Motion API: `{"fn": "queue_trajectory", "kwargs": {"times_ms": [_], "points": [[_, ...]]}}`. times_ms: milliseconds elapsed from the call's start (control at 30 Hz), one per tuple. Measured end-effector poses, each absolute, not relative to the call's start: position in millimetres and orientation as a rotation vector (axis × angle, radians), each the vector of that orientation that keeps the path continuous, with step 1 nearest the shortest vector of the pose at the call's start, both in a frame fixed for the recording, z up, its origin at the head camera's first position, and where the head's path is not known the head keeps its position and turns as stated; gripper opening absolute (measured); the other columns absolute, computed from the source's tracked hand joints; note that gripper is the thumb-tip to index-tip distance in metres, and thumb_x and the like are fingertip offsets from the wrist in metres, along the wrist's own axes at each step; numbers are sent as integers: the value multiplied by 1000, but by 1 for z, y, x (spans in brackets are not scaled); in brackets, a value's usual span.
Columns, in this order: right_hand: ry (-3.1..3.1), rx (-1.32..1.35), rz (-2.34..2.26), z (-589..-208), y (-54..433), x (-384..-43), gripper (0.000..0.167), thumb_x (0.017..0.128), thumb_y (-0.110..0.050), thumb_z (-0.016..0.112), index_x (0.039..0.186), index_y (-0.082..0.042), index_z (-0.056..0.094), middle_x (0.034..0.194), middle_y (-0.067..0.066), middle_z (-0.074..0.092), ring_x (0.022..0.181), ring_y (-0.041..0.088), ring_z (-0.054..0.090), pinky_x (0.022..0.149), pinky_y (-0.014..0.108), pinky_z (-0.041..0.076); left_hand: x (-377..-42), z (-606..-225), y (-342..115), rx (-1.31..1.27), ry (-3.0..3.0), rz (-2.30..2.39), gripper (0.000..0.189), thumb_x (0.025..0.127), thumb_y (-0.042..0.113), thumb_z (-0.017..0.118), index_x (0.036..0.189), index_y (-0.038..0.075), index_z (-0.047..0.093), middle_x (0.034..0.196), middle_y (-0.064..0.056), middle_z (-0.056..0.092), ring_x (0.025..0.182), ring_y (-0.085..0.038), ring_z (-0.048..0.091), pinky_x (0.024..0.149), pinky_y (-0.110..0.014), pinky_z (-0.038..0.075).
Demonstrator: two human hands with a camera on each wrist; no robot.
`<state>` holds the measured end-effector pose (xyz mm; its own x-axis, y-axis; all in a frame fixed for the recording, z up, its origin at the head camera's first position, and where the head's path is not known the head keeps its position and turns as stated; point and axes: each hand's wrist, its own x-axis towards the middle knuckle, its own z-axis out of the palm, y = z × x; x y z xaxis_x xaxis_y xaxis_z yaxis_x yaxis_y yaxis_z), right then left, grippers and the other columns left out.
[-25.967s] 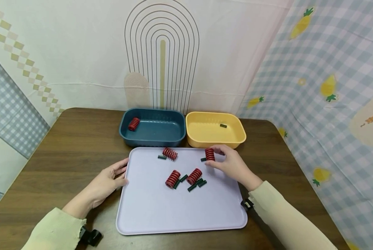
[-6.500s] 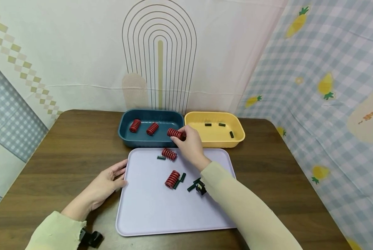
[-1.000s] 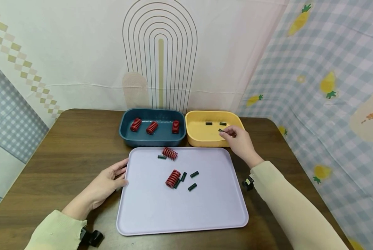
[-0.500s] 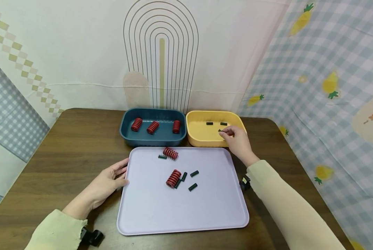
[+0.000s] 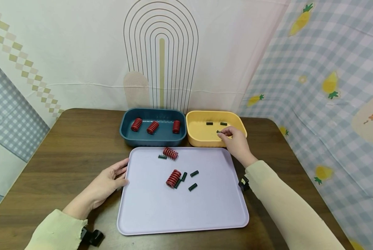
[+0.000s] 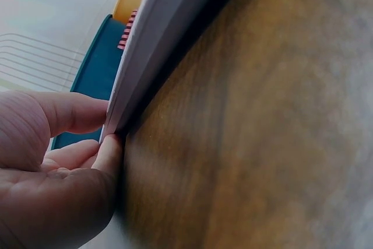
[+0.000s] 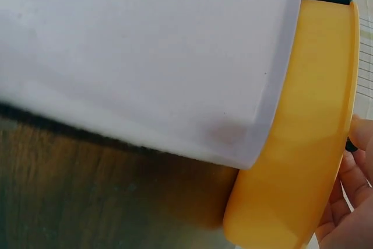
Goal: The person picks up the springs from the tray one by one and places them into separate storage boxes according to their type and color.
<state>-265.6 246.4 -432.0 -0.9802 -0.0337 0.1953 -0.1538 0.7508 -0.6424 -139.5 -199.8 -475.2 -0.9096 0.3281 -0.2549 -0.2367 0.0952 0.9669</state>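
My right hand (image 5: 238, 143) pinches a small dark green spring (image 5: 218, 131) between thumb and fingertips, inside the front right part of the yellow bin (image 5: 202, 142). Two more green springs lie toward the back of that bin. In the right wrist view a dark tip of the held spring (image 7: 350, 146) shows beyond the bin's rim. My left hand (image 5: 106, 182) rests at the left edge of the lilac tray (image 5: 149, 211), thumb and fingertips touching its rim. On the tray are a red spring (image 5: 174, 178), another red spring (image 5: 170, 153) near the back, and several green springs (image 5: 193, 187).
A teal bin (image 5: 152, 142) stands behind the tray, left of the yellow one, with three red springs (image 5: 136, 124) in it. Everything stands on a dark wooden table (image 5: 64, 146). Patterned cloth (image 5: 95, 52) hangs behind and at the right.
Over the last second my right hand shifts slightly left with the green spring. Since 6.5 seconds ago, a red spring has been released in the teal bin. The left hand stays put.
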Motion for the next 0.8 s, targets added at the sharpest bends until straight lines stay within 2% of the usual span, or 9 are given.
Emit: {"fn": "queue_trajectory", "kwargs": {"times_ms": [167, 433, 600, 800], "points": [[-2776, 145, 1053, -432, 248, -266, 24, 93, -34, 65, 101, -11, 66, 100, 6, 63, 99, 24, 56, 82, 42, 49, -139, -474, -200, 88, 1967, 1873, 77, 91, -10, 54, 155, 5, 14, 154, -26, 20, 141, -31, 25, 97, -19, 41], [-2773, 158, 1093, -430, 251, -265, 42, 91, -41, 66, 120, -10, 64, 115, 7, 64, 112, 28, 54, 97, 46, 44, -139, -475, -200, 90, 1972, 1869, 77, 91, -9, 55, 155, 6, 14, 154, -26, 20, 141, -31, 25, 98, -20, 41], [-2775, 182, 1121, -426, 250, -261, 51, 88, -46, 67, 127, -13, 62, 121, 6, 63, 114, 26, 53, 99, 44, 42, -141, -477, -200, 85, 1976, 1860, 77, 91, -9, 55, 155, 7, 15, 154, -25, 21, 141, -30, 25, 98, -20, 41], [-2775, 293, 1179, -422, 246, -251, 55, 85, -43, 72, 130, -14, 60, 123, 5, 61, 114, 26, 53, 95, 43, 45, -142, -481, -200, 72, 1981, 1852, 78, 90, -9, 55, 155, 8, 15, 154, -23, 22, 140, -28, 26, 97, -20, 41]]}}
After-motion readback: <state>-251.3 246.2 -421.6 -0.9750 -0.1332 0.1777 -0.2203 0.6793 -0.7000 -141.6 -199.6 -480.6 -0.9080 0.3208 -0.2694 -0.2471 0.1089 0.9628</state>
